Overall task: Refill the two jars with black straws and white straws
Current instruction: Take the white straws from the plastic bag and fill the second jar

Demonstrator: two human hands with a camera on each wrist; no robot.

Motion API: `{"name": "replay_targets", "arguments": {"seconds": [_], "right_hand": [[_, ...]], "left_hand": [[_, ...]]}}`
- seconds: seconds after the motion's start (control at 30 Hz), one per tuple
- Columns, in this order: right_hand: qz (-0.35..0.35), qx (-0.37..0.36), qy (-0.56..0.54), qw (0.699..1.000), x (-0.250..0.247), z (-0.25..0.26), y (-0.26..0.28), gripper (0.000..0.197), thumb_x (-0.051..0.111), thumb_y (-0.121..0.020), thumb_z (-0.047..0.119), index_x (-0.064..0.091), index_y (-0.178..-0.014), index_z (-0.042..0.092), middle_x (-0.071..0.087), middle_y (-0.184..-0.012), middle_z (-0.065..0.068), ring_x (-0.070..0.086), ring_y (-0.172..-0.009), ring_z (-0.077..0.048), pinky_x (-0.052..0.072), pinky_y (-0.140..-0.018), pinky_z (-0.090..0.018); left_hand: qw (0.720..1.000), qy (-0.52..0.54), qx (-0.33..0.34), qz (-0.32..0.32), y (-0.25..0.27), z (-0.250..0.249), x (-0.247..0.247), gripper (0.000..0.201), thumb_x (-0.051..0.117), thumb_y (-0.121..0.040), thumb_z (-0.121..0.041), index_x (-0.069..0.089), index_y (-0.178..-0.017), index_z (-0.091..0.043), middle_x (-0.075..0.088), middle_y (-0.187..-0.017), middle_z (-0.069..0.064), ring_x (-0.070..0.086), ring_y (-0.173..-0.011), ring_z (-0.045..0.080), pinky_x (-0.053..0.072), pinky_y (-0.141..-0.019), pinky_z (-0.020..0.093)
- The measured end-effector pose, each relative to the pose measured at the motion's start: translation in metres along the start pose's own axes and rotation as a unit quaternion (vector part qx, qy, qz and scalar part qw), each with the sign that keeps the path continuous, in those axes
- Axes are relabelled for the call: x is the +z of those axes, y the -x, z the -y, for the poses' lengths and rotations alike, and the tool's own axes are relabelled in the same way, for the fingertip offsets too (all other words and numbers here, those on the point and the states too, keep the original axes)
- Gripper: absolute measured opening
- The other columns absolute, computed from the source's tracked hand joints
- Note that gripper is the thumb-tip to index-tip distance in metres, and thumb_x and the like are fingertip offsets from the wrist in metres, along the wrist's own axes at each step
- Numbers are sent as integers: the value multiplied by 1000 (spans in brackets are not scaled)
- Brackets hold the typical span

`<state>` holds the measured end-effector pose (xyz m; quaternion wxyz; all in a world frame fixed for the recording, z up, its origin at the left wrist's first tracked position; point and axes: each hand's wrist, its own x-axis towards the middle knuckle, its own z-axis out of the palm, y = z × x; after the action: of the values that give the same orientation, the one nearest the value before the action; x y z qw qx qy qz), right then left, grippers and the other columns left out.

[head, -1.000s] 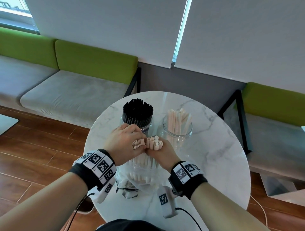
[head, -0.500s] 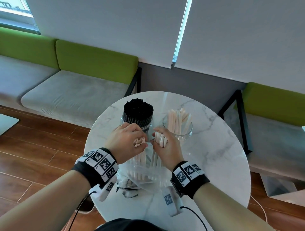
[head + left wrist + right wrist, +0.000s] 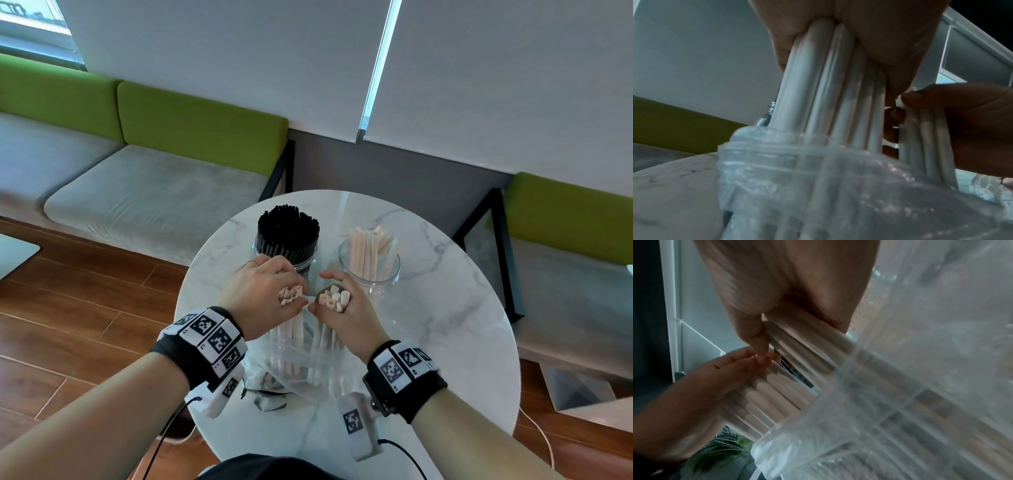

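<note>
On the round marble table (image 3: 445, 325) stand two glass jars: the left jar (image 3: 287, 240) packed with black straws, the right jar (image 3: 371, 263) part filled with white straws. In front of them my left hand (image 3: 270, 294) grips a bunch of white straws (image 3: 828, 81) near their tops. My right hand (image 3: 337, 305) grips a second bunch of white straws (image 3: 803, 340) just beside it. Both bunches stand upright with their lower ends inside a clear plastic bag (image 3: 298, 370), seen close in the wrist views (image 3: 818, 186) (image 3: 900, 402).
A black cable and a small clear wrapper (image 3: 267, 397) lie on the table near its front edge. Green and grey benches (image 3: 154, 171) run along the wall behind the table, another bench (image 3: 575, 246) to the right. The floor is wood.
The single clump of white straws has been split into two bunches. My right hand has drawn its bunch to the right, away from my left hand's bunch.
</note>
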<state>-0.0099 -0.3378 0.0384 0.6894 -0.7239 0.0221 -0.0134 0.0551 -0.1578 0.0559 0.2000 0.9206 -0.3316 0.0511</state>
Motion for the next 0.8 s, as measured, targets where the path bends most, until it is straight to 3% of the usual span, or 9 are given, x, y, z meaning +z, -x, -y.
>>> {"name": "replay_targets", "arguments": {"seconds": [0.1,0.23,0.33,0.47,0.57,0.7,0.8], "right_hand": [[-9,38,-13,999,-4,1,-1,53,76,-75,-3,50,-119,14,64,-85,-4,62,-74,-9,51,-70,-20],[-13,71,20,997,-15,-7,-1,22,76,-77,3,62,-91,-7,65,-83,-15,60,-77,-17,50,-74,-31],[-42,65,8,997,-23,2,-2,38,77,-77,11,53,-88,-17,65,-83,-27,62,-75,-21,50,-72,-33],[-73,5,-22,997,-38,52,-5,26,70,-77,12,55,-81,-9,71,-77,-14,68,-72,-17,51,-70,-27],[-110,-54,-42,992,-58,95,-10,12,70,-76,17,62,-75,9,69,-77,-12,66,-76,-25,49,-74,-37],[-209,-181,-105,955,-85,146,-18,14,64,-84,2,50,-83,4,63,-79,-13,65,-76,-23,51,-77,-36],[-236,-218,-99,942,-90,154,-31,17,64,-85,-2,51,-79,8,66,-73,-2,65,-75,-22,52,-78,-35]], "left_hand": [[1000,0,0,0,0,0,-1,39,42,-77,-60,68,-95,-38,58,-95,-15,53,-89,15,39,-83,25],[1000,10,-6,6,1,1,-1,39,41,-77,-61,68,-95,-39,57,-96,-17,52,-91,14,42,-84,27],[1000,12,-6,7,0,0,-1,38,42,-76,-62,68,-93,-40,57,-96,-16,52,-91,14,40,-83,26],[1000,18,-7,8,-1,0,-1,38,41,-75,-61,67,-92,-39,57,-96,-16,51,-91,14,41,-85,28],[1000,21,-2,4,-2,2,0,37,43,-75,-61,67,-92,-39,57,-95,-16,52,-89,15,40,-83,27],[1000,23,1,-16,-2,2,3,36,46,-76,-60,70,-90,-37,59,-92,-15,54,-85,16,45,-79,29],[1000,24,-1,-18,-3,1,4,35,46,-75,-60,70,-89,-38,59,-92,-16,54,-86,16,47,-80,31]]}}
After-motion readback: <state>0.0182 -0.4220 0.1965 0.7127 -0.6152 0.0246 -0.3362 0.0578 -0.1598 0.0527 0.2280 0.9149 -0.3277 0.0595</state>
